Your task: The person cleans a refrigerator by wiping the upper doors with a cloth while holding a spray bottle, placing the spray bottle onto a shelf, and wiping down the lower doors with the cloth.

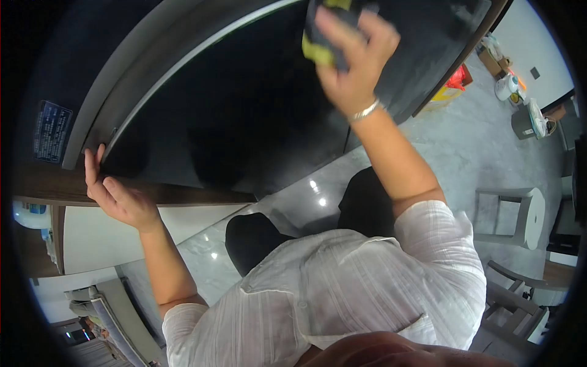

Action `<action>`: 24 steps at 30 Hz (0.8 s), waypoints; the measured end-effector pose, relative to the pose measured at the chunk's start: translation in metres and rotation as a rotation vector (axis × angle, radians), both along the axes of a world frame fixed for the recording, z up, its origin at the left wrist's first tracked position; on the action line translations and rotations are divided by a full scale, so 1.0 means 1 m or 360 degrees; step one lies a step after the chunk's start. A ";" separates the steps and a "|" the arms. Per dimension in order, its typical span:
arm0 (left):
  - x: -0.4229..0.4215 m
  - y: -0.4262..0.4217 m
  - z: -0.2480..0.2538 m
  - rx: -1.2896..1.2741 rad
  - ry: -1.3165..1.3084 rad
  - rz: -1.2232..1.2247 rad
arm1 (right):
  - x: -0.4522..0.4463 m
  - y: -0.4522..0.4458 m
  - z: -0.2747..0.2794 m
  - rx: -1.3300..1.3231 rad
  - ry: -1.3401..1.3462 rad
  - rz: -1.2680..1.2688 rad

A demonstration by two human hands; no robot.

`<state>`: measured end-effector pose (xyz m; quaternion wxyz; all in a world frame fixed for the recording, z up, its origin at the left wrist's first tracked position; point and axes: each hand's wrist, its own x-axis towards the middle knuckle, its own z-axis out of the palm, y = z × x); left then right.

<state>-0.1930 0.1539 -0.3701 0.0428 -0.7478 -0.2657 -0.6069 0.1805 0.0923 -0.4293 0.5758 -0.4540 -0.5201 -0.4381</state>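
Observation:
A large glossy black panel, which looks like a refrigerator door [257, 116], fills the upper middle of the view, with a pale edge strip curving along its upper left side. My right hand [354, 61] is closed round a dark grey and yellow cleaning cloth [319, 52], held against the panel near the top; motion blurs both, so it could be a pad. At the panel's lower left corner, my left hand [119, 196] touches the edge with its fingertips. Its fingers are stretched and apart, the thumb standing off.
A label [53, 131] is on the dark surface at far left. Beside the panel is wooden cabinetry [202, 192]. On the grey floor at right stand a white stool [531, 217], a grey bin [523, 122], and a yellow box [445, 96]. A chair [520, 306] is lower right.

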 end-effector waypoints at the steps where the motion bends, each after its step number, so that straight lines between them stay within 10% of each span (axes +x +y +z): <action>1: 0.001 0.002 0.001 0.0012 -0.0023 0.0000 | -0.007 -0.005 -0.031 -0.0114 -0.0022 0.0121; 6: 0.000 0.007 -0.005 0.0041 -0.0081 0.0028 | -0.006 -0.047 -0.215 -0.0962 -0.0224 0.0316; 10: 0.003 0.006 -0.005 0.0076 -0.0096 -0.0001 | 0.024 -0.067 -0.234 -0.1254 -0.0019 0.0355; 17: -0.001 0.010 -0.008 0.0079 -0.0096 0.0004 | 0.040 -0.029 0.003 -0.0240 -0.0189 0.0114; 24: -0.023 0.013 -0.010 0.0033 0.0129 0.0140 | 0.082 -0.020 0.051 -0.0058 0.0232 -0.0199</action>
